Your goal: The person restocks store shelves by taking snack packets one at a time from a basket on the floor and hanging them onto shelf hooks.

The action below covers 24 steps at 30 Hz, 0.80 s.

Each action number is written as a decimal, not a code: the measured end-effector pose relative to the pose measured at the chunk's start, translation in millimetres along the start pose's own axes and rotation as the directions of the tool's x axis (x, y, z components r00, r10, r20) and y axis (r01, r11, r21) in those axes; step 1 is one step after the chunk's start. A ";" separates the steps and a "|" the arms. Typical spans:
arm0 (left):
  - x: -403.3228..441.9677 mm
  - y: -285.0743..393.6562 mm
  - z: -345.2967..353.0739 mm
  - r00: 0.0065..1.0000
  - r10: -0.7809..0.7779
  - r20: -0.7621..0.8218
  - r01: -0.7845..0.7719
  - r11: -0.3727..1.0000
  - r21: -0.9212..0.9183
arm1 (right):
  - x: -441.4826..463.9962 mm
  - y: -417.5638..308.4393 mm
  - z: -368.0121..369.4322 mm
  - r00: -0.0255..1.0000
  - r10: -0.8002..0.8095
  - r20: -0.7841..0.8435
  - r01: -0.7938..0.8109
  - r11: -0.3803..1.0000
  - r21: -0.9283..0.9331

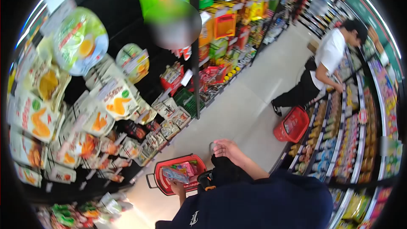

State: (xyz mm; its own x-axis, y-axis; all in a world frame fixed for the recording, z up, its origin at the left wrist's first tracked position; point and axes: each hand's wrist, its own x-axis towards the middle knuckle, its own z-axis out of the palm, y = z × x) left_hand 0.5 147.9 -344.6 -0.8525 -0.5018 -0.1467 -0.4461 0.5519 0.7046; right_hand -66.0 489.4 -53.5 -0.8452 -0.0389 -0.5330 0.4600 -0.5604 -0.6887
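Observation:
My left hand (177,186) holds the edge of a blue-and-pink packet (174,174) at the red basket (161,182) on the floor. More colourful packets (188,168) lie inside the basket. Over my dark-trousered leg, to the right of the basket, is my right hand (225,149), its fingers loosely extended and nothing visible in them.
Shelves of hanging snack packets (99,121) line the left side. Along the right run shelves of packaged goods (339,144). A person in a white shirt (331,51) stands at those shelves beside a second red basket (292,124). Pale aisle floor (250,97) lies between.

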 end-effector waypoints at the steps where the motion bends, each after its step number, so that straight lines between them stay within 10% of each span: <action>1: -0.2 11.8 -5.1 0.996 0.088 -0.030 -0.087 0.995 0.053 | -0.7 1.0 -3.6 0.999 -0.026 -0.018 0.027 0.999 0.032; 7: 18.6 96.1 -36.8 0.920 0.380 0.093 -0.385 0.922 0.043 | -9.8 6.6 -16.7 0.995 -0.023 -0.093 0.023 1.000 -0.002; 11: 8.5 174.4 -49.8 0.900 0.298 0.317 -0.180 0.918 -0.353 | -29.6 17.9 -19.3 0.990 -0.007 -0.140 -0.008 0.995 -0.103; 15: -56.3 328.0 -99.5 0.803 0.516 0.299 -0.337 0.806 -0.487 | -12.4 41.2 -41.0 0.979 0.165 -0.115 -0.176 0.980 -0.093; 18: -90.6 384.7 -109.0 0.766 0.518 0.381 -0.183 0.743 -0.644 | -25.5 14.5 -33.7 0.977 0.212 0.016 -0.213 0.972 0.098; 24: -128.3 456.0 -97.7 0.534 0.767 0.356 -0.418 0.605 -0.678 | -31.1 -44.5 -67.4 0.972 0.084 0.221 -0.215 0.702 0.679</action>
State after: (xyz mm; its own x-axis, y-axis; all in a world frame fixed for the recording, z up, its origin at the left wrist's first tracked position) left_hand -66.9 398.8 63.3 -0.8944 0.3921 0.2152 0.2709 0.0922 0.9582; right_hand -41.8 571.4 -39.4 -0.8428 -0.2671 -0.4672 0.3199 -0.9468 -0.0357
